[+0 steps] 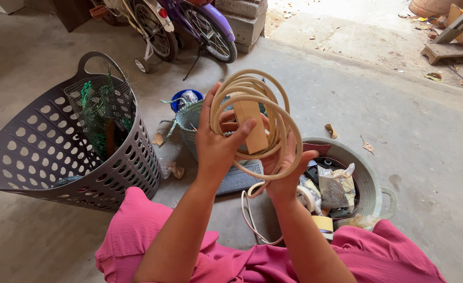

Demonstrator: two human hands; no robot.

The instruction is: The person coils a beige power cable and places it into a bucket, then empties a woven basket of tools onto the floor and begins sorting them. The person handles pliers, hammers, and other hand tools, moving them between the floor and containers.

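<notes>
Grey plastic forms the perforated basket (58, 152) well to the left of the hands; it is tipped on its side, so that the green wire mesh (103, 112) stuffed inside is exposed at its mouth; beyond the hands, small bicycles (184, 26) are parked by a concrete block. The left hand (218, 144) is raised in front of the chest and closed round one side of a coil of cream cable (257, 118), the thumb pressed across a pale rectangular block (252, 126) at the coil's middle, seemingly so that the loops are kept from springing apart; the block may be a power strip, though that cannot be told for certain. Behind the coil a woven basket (189, 128) and a blue tub (182, 99) are partly hidden. The right hand (286, 167) is cupped under the coil's lower right, fingers curled through the loops to carry their weight; a loose tail of cable is left hanging from it toward the pink cloth (231, 262) over the lap. Below the hands a dark flat keyboard-like slab (236, 178) lies on the floor; just right of the right hand a grey basin (367, 178) is filled with tape rolls, a plastic bag and other odds; pale concrete floor (425, 126) stretches further right.
</notes>
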